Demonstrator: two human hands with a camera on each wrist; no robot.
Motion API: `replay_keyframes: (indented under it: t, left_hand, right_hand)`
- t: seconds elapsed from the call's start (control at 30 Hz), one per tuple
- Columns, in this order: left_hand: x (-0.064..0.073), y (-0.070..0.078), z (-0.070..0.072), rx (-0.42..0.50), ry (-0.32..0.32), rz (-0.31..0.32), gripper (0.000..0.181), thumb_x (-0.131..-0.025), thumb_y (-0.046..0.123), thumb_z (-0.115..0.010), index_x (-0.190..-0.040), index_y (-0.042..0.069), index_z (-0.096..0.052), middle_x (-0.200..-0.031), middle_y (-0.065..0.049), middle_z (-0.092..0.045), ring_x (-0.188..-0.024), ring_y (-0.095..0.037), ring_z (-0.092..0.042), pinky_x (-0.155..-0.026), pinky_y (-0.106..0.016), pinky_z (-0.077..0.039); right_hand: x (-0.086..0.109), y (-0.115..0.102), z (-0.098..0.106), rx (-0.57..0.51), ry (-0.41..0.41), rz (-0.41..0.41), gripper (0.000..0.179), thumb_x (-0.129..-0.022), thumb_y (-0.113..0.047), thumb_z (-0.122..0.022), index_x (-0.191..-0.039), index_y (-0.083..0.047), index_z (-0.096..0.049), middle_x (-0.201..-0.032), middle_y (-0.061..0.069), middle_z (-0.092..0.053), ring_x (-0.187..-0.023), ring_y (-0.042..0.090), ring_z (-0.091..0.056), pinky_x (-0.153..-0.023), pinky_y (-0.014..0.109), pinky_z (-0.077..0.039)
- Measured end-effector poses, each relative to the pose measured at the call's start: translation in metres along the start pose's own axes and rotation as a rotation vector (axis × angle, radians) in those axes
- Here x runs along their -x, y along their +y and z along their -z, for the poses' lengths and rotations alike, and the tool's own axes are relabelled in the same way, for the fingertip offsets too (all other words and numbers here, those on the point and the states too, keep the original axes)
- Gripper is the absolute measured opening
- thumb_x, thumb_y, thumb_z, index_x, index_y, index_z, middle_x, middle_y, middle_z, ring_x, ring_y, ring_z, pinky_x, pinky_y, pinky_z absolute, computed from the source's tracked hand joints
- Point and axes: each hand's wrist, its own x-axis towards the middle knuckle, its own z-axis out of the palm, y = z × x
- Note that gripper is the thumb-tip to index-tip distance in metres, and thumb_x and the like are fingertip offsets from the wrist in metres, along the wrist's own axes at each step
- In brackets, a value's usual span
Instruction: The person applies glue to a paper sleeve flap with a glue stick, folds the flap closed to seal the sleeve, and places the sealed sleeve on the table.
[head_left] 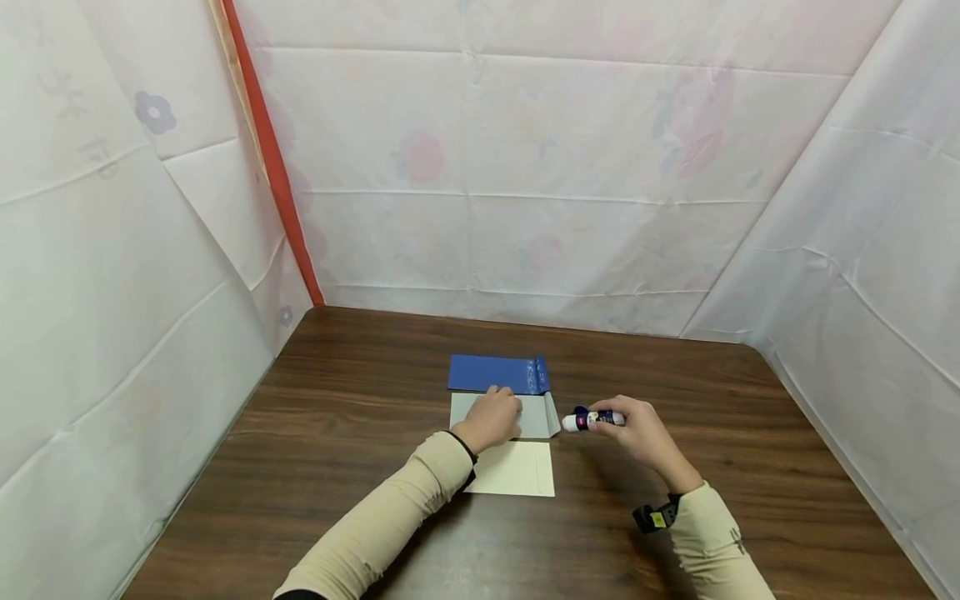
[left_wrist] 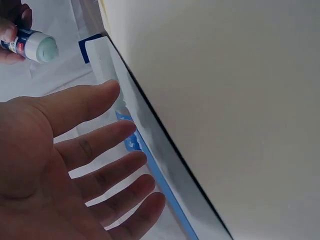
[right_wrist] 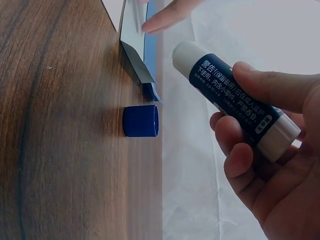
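The glue stick (head_left: 592,420), gripped by the right hand's (head_left: 639,429) curled fingers, lies just right of the grey envelope (head_left: 533,417) — axis crosswise, tip facing its flap (head_left: 552,415); left hand (head_left: 492,417), fingers extended, touches the envelope.

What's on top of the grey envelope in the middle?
The left hand is over the grey envelope; the end with the open flap shows uncovered. The hand hides the surface beneath it, so anything there cannot be seen.

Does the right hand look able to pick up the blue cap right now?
Probably not cleanly: the right hand is occupied gripping the glue stick, though nothing seems to cover the blue cap.
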Motion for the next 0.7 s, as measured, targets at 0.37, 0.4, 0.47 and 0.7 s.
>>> replay_keyframes:
  t: [0.37,0.4,0.47,0.7]
  left_hand:
    - [-0.0039,0.001,-0.0049,0.006,-0.062,0.007,0.032,-0.089,0.009,-0.063,-0.119,0.015,-0.071,-0.115,-0.009,-0.066,-0.099,-0.025,-0.057,-0.079,-0.037,-0.053]
    - [-0.0041,0.001,-0.0045,0.009,-0.06,0.002,0.033,-0.088,0.007,-0.063,-0.119,0.015,-0.071,-0.115,-0.009,-0.066,-0.099,-0.025,-0.057,-0.079,-0.037,-0.053]
    - [-0.0037,0.0006,-0.0032,0.017,-0.061,-0.005,0.033,-0.088,0.005,-0.063,-0.118,0.015,-0.072,-0.115,-0.009,-0.066,-0.099,-0.025,-0.057,-0.08,-0.036,-0.053]
    - [-0.0067,-0.0041,-0.0027,0.046,-0.085,-0.006,0.031,-0.086,0.006,-0.068,-0.116,0.013,-0.073,-0.117,-0.009,-0.065,-0.101,-0.025,-0.055,-0.082,-0.035,-0.052]
  right_hand:
    - [0.0001,0.0001,-0.0003,0.004,0.005,0.013,0.019,-0.081,-0.011,-0.078,-0.099,-0.006,-0.075,-0.092,0.006,-0.072,-0.074,0.009,-0.057,-0.062,0.023,-0.045]
    - [-0.0001,0.0001,-0.0001,0.004,0.007,0.015,0.019,-0.081,-0.011,-0.078,-0.099,-0.006,-0.075,-0.091,0.006,-0.071,-0.074,0.009,-0.057,-0.062,0.024,-0.045]
    - [-0.0008,0.0003,0.0002,0.004,0.008,0.014,0.019,-0.081,-0.011,-0.078,-0.099,-0.007,-0.075,-0.091,0.006,-0.071,-0.074,0.009,-0.056,-0.062,0.023,-0.045]
    - [-0.0032,-0.0007,0.0002,0.005,0.017,0.021,0.019,-0.081,-0.011,-0.078,-0.099,-0.006,-0.075,-0.091,0.006,-0.071,-0.072,0.009,-0.055,-0.061,0.023,-0.044]
